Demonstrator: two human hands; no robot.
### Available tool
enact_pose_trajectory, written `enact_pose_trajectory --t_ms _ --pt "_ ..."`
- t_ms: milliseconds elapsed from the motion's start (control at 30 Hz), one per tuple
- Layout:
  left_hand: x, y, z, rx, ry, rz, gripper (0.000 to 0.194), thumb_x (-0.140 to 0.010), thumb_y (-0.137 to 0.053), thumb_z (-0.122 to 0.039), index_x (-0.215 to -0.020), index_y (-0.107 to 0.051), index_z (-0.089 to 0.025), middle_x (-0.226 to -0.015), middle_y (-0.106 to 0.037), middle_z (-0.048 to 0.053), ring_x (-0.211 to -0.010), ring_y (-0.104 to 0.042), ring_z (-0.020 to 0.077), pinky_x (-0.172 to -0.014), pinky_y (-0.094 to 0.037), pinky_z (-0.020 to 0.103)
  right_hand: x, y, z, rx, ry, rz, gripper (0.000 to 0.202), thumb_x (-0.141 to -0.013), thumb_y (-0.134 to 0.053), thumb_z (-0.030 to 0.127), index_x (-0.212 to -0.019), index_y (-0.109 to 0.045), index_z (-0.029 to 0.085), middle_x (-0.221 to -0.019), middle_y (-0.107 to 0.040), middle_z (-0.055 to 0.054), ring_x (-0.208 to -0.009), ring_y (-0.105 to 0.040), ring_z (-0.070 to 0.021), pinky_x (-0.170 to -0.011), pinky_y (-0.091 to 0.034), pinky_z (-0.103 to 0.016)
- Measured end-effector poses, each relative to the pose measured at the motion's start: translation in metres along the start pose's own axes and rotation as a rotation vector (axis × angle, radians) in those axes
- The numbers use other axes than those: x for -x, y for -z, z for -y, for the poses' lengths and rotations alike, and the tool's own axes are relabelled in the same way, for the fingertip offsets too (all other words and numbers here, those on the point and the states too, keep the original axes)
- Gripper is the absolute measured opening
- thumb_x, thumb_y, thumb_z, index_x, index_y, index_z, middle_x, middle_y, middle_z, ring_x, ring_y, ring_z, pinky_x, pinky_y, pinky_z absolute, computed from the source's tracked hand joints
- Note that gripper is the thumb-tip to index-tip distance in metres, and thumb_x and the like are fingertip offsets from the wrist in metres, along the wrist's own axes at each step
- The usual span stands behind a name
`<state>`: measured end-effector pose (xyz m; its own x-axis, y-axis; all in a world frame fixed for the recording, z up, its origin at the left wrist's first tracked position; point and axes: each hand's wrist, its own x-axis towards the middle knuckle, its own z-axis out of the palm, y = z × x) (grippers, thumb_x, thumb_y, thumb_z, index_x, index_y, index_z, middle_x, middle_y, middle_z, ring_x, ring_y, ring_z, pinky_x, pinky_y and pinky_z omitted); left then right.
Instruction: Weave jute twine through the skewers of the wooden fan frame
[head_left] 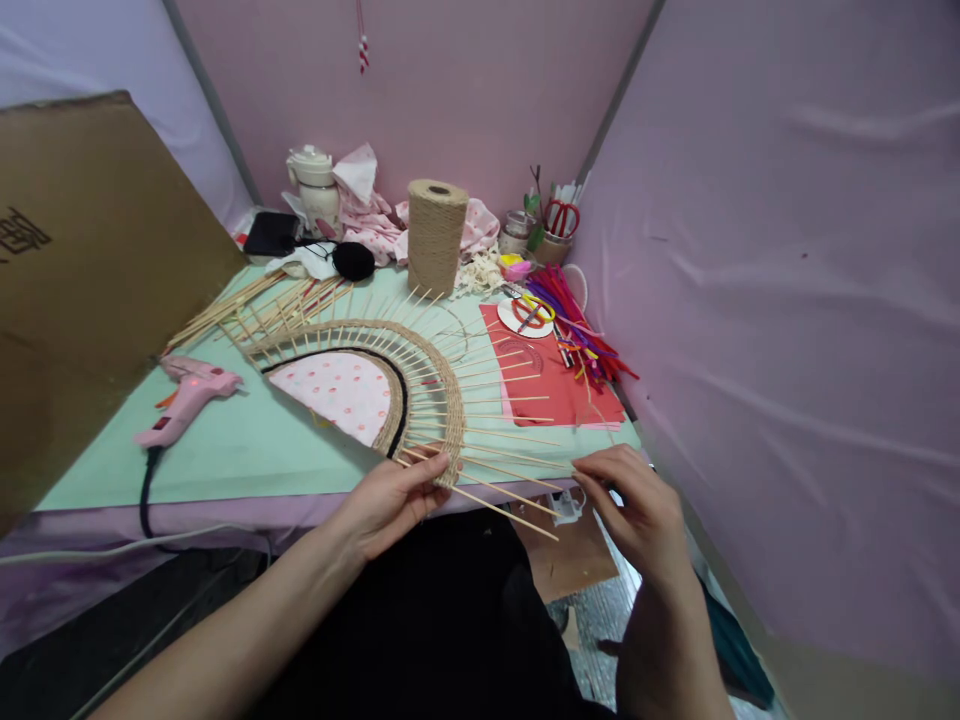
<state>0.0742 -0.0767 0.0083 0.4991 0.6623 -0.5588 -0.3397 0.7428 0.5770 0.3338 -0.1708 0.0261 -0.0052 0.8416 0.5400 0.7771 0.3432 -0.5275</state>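
A half-round woven piece (454, 415) of jute twine and thin wooden sticks lies across the table's front edge, its sticks fanning outward. Its centre is white fabric with pink dots (337, 390), bordered by a black band and twine. My left hand (401, 500) grips the near end of the twine band, thumb on top and fingers beneath. At the right, my right hand (634, 505) has thumb and forefinger pinched together by the tip of one stick. Whether they hold that stick or a strand of twine is too small to tell.
A pink glue gun (187, 400) lies at left beside a large cardboard sheet (97, 280). Behind stand a twine spool (436, 240) and a white bottle (315, 185). Red paper (555, 380), pipe cleaners (570, 310) and loose sticks (225, 310) also lie on the table.
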Motion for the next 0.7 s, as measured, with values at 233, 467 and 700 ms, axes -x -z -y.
enact_pose_trajectory --t_ms 233,467,700 --pt "0.007 -0.002 -0.002 0.014 -0.002 0.001 0.021 -0.07 -0.077 -0.014 -0.09 -0.071 -0.014 -0.089 -0.07 0.004 -0.075 -0.064 0.0105 -0.066 -0.053 0.02 -0.001 -0.023 -0.006 -0.032 -0.341 -0.064 0.017 -0.085 -0.06 0.032 -0.074 -0.063 0.02 -0.067 -0.061 -0.001 -0.059 -0.054 -0.0144 -0.06 -0.043 -0.028" --pt "0.02 -0.005 -0.009 0.008 0.012 0.059 0.024 -0.068 -0.08 -0.017 -0.089 -0.071 -0.011 -0.084 -0.069 0.005 -0.073 -0.063 0.0116 -0.065 -0.052 0.022 -0.022 -0.067 -0.011 -0.14 -0.531 -0.048 0.028 -0.079 -0.06 0.041 -0.064 -0.06 0.017 -0.057 -0.057 0.001 -0.055 -0.049 -0.0133 -0.055 -0.038 -0.025" --pt "0.026 -0.006 -0.007 0.041 0.035 0.07 0.025 -0.067 -0.08 -0.015 -0.089 -0.07 -0.011 -0.083 -0.07 0.005 -0.073 -0.065 0.0121 -0.068 -0.053 0.023 -0.075 -0.133 -0.013 -0.269 -0.544 -0.046 0.031 -0.077 -0.058 0.047 -0.064 -0.059 0.019 -0.055 -0.054 0.002 -0.052 -0.046 -0.0125 -0.052 -0.036 -0.024"
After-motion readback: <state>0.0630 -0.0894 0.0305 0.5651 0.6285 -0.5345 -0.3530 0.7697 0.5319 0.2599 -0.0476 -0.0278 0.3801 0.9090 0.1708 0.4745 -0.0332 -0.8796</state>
